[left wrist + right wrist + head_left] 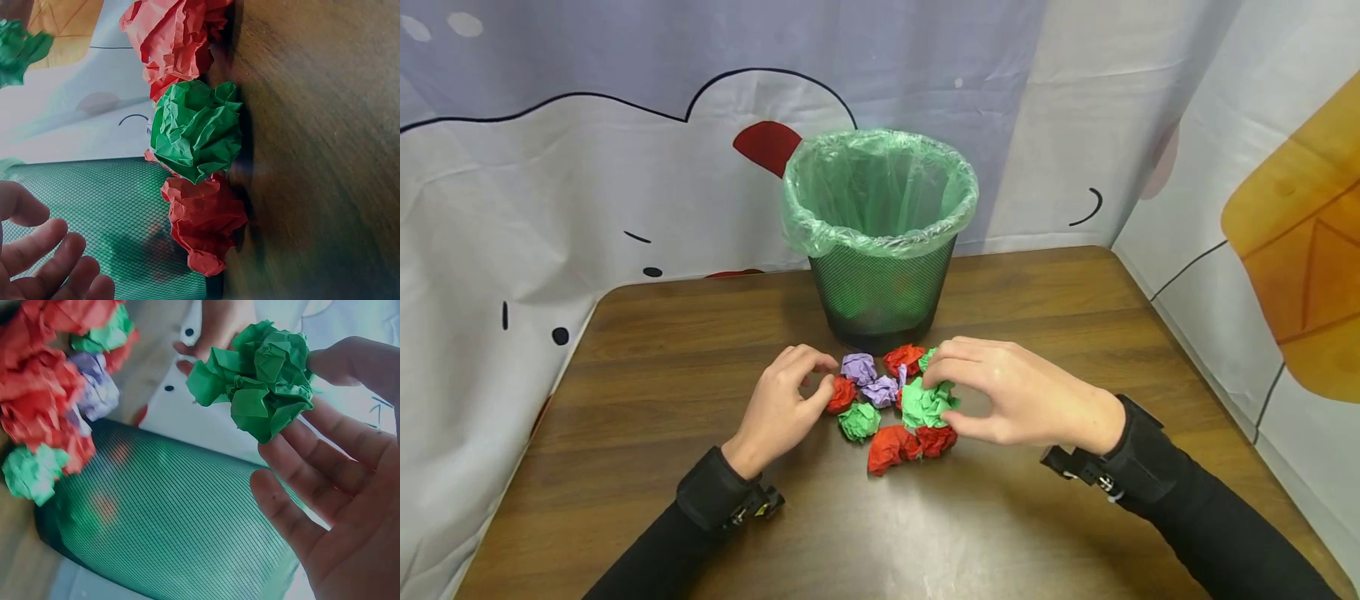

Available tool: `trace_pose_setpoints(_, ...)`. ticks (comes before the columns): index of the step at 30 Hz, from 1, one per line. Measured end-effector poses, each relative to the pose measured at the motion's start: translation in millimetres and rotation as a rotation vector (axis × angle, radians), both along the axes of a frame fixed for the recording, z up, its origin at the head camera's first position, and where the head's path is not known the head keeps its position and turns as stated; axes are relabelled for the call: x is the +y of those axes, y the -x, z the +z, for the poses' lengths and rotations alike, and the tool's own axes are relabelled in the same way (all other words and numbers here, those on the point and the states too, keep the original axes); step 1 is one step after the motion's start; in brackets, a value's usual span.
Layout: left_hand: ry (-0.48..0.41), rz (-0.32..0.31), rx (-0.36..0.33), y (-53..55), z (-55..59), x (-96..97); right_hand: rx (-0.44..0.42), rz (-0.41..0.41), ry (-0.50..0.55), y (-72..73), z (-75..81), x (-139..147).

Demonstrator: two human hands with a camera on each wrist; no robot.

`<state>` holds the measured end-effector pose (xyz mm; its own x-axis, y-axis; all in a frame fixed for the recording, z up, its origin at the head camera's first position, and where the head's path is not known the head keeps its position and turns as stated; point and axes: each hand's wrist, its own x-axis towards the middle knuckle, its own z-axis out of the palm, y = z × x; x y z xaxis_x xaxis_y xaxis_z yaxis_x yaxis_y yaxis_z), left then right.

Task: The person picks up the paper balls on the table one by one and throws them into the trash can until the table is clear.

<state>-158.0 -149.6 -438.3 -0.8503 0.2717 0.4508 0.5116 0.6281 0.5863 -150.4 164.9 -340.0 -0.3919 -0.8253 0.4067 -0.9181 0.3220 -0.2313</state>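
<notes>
My right hand [1018, 392] pinches a crumpled green paper ball [269, 381] between thumb and fingers, lifted above the pile in the right wrist view. My left hand [784, 407] hovers at the pile's left side, fingers loosely bent, nothing in its grasp. Nearest to it are a crumpled red paper ball [841, 395] and a purple one [858, 367]. Another green paper ball [197, 131] lies in front of them on the table. More red balls [891, 450] sit at the near side of the pile, partly below my right hand.
Just behind the pile stands a black mesh wastebasket [880, 292] with a green plastic liner [808, 237] folded over its rim. Blurred red and green shapes show through the mesh. A printed curtain [647, 183] hangs behind and beside the wooden table [700, 325].
</notes>
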Motion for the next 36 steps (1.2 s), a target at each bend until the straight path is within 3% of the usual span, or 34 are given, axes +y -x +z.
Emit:
trace_pose_setpoints(14,0.027,-0.002,-0.012,-1.7,-2.5,1.8,0.016,0.004,0.153,35.3,60.1,12.3)
trace_pose_setpoints(22,0.033,0.006,-0.042,-6.0,-6.3,2.0,0.002,-0.009,0.245,58.4,80.3,12.2)
trace_pose_setpoints(36,0.036,0.008,-0.046,-7.4,-7.3,-1.4,0.023,-0.105,0.253,89.7,116.7,4.3)
